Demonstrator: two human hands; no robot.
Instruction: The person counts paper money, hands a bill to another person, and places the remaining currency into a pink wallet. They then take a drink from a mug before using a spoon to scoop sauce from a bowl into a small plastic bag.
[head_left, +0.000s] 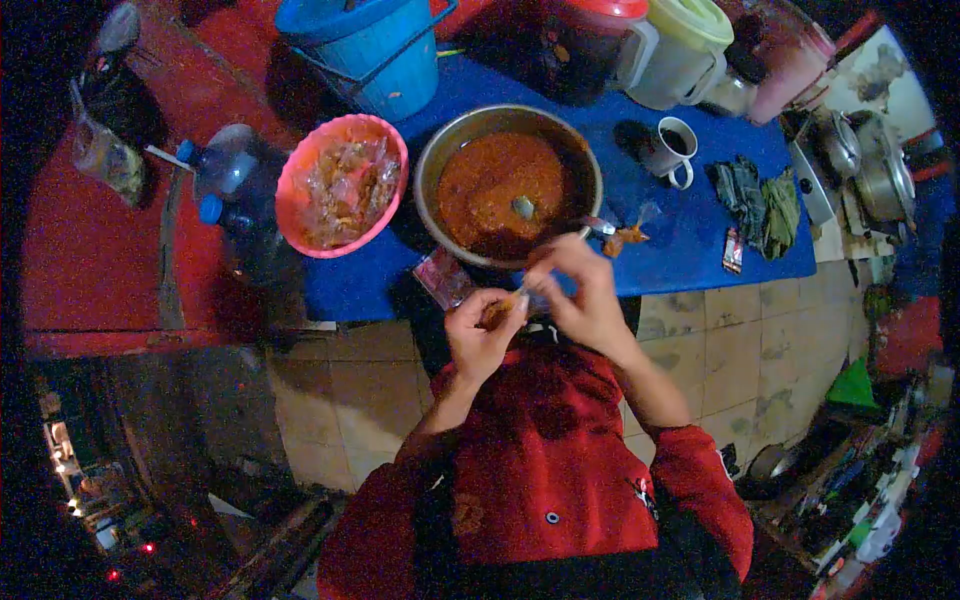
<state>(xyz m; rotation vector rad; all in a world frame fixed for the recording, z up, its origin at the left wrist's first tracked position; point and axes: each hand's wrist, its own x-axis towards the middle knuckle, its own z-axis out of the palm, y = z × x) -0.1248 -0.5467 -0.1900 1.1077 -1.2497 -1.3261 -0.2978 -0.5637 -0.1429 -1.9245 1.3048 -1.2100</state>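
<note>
My left hand [482, 330] is closed round a small plastic bag of orange-brown sauce [497, 312], mostly hidden by the fingers. Just to its right, my right hand [580, 292] is bent over the top of the bag; motion smears its fingers, and I cannot tell whether they grip the plastic. Beyond both hands stands a wide metal basin [427, 205] of reddish-brown sauce, a spoon [522, 207] showing in it. By the basin's right rim lies another small filled bag [627, 236]. At the left, a pink bowl [291, 225] holds several filled bags.
A blue bucket [395, 75] and lidded pitchers [672, 55] line the back of the blue table [640, 190]. On the right are a white mug [668, 152] and dark cloths [752, 200]. A packet of plastic [443, 277] lies at the front edge, large bottles [235, 165] at the left.
</note>
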